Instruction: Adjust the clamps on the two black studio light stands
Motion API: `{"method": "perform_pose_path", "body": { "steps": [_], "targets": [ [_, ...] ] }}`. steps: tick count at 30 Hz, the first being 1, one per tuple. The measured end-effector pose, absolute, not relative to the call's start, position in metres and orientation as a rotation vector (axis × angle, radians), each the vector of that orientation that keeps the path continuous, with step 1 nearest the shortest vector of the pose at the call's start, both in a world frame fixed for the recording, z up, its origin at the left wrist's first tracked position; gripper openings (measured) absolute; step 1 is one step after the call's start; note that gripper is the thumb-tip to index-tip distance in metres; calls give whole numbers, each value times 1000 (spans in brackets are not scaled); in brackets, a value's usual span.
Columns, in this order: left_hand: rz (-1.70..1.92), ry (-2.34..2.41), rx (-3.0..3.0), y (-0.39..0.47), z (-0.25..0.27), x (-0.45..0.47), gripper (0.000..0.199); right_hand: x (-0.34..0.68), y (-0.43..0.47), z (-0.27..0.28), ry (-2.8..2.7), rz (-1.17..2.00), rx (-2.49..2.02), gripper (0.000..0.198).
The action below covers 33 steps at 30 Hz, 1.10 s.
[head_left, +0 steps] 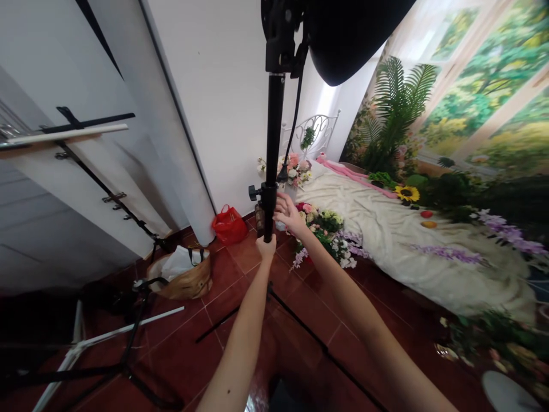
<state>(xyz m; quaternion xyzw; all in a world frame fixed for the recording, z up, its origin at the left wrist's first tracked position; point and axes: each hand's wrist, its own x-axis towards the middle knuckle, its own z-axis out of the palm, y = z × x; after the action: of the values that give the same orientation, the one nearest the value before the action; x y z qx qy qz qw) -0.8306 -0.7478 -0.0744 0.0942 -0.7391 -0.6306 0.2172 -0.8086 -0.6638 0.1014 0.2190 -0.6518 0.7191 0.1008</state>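
A black light stand (275,126) rises upright in front of me, with a large black lamp head (343,40) at its top and a cable hanging beside the pole. My left hand (266,247) is wrapped round the pole low down, below the collar. Higher up, my right hand (288,214) is at the right side of the black clamp collar (269,197), fingers curved and partly apart, touching or very near it. A black knob (254,193) sticks out from the collar's left side. The stand's thin legs (300,320) spread over the floor.
To the right is a bed (364,223) with a cream blanket, flowers and a sunflower (406,193). A red bag (230,224) and a woven basket (189,274) stand to the left. Another black stand (128,366) and white poles (128,327) lie near the lower left.
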Motion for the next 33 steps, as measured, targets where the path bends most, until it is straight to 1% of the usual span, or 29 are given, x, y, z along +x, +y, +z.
{"method": "perform_pose_path", "body": {
  "steps": [1, 2, 5, 7, 10, 12, 15, 19, 22, 24, 27, 33],
  "targets": [
    [-1750, -2051, 255, -748, -74, -830, 26, -805, -667, 116, -2006, 2017, 697, 67],
    [-1755, -2056, 251, -748, -73, -830, 26, -801, -670, 129, -2085, 1894, 704, 67],
    [-1781, -2074, 259, -750, -71, -828, 23, -792, -682, 156, -2285, 1464, 541, 53],
    [-1830, -2093, 263, -752, -68, -826, 24, -788, -690, 165, -2386, 1214, 405, 49],
    [-1965, -2119, 137, -760, -61, -820, 28, -789, -697, 176, -2476, 1024, 285, 51],
    [-2011, -2109, -41, -767, -57, -813, 30, -794, -697, 187, -2455, 989, 278, 52],
    [-1956, -2123, -236, -778, -59, -800, 35, -807, -693, 212, -2318, 981, 423, 51],
    [-1881, -2249, -218, -786, -75, -788, 37, -817, -687, 244, -2242, 924, 593, 48],
    [-1857, -2303, -183, -787, -83, -787, 35, -815, -687, 248, -2282, 922, 575, 50],
    [-1861, -2324, -176, -787, -85, -788, 35, -811, -688, 239, -2300, 952, 540, 52],
    [-1894, -2318, -181, -786, -85, -790, 34, -805, -692, 211, -2337, 999, 476, 54],
    [-1982, -2227, -188, -785, -88, -792, 33, -792, -700, 121, -2477, 1120, 320, 49]
  ]
}}
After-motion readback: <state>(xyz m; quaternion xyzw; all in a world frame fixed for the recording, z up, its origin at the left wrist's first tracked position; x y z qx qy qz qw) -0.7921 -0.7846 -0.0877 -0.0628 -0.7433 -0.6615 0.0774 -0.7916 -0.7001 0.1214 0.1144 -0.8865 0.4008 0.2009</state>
